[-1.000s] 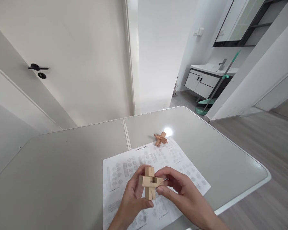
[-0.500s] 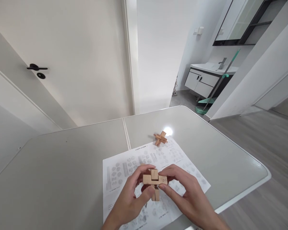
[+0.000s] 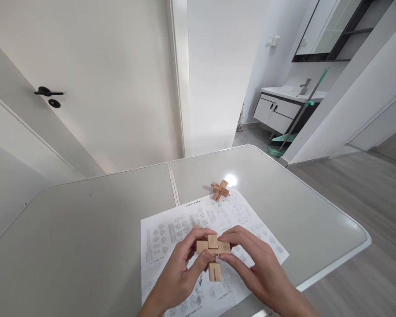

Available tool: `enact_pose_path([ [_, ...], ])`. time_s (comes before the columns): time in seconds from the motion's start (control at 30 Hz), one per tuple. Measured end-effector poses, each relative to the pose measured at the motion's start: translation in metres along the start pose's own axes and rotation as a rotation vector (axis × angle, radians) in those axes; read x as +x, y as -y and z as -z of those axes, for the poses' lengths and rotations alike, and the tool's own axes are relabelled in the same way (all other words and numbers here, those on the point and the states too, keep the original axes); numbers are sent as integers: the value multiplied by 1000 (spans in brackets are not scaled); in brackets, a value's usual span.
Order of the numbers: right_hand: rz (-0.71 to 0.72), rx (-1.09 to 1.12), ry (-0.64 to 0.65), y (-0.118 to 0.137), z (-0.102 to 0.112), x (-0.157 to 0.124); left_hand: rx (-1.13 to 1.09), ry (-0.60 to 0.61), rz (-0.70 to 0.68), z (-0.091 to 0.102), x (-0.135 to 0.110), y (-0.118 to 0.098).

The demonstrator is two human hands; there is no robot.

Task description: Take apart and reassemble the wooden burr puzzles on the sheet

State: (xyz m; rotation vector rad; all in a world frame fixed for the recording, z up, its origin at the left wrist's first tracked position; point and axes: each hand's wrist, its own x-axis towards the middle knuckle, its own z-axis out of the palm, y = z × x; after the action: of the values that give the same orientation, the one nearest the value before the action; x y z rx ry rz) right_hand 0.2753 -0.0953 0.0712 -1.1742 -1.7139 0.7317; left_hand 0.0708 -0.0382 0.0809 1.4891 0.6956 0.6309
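Between my two hands is a wooden burr puzzle (image 3: 213, 247) of light interlocking blocks, held above a printed sheet (image 3: 166, 215). My left hand (image 3: 185, 266) grips its left side, the thumb pressed against the front and the fingers curled behind. At the right end, my right hand (image 3: 254, 259) pinches the crosswise block between thumb and fingers. One block end stands up in the middle, and another points down toward me below the crosspiece. Part of the puzzle's far side is hidden by my fingers.
A second wooden puzzle (image 3: 221, 190), darker and cross-shaped, lies at the sheet's far edge. The grey table (image 3: 86, 233) has a pale rim and a seam. Beyond are a door (image 3: 119, 79), a washbasin cabinet (image 3: 277, 110) and a green broom and dustpan (image 3: 277, 151).
The lower block of the puzzle has shifted down toward me, and its end face shows more. The upper middle block has tipped slightly. Both hands keep nearly the same place.
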Motion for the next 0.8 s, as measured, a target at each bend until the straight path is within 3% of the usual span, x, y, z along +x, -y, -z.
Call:
enact_pose_path([
  [0.5,-53,4,39,6,-1,-2,152,-30,-33,0,-4,0],
  [0.8,-71,10,35,8,-3,0,58,31,-36,2,-7,5],
])
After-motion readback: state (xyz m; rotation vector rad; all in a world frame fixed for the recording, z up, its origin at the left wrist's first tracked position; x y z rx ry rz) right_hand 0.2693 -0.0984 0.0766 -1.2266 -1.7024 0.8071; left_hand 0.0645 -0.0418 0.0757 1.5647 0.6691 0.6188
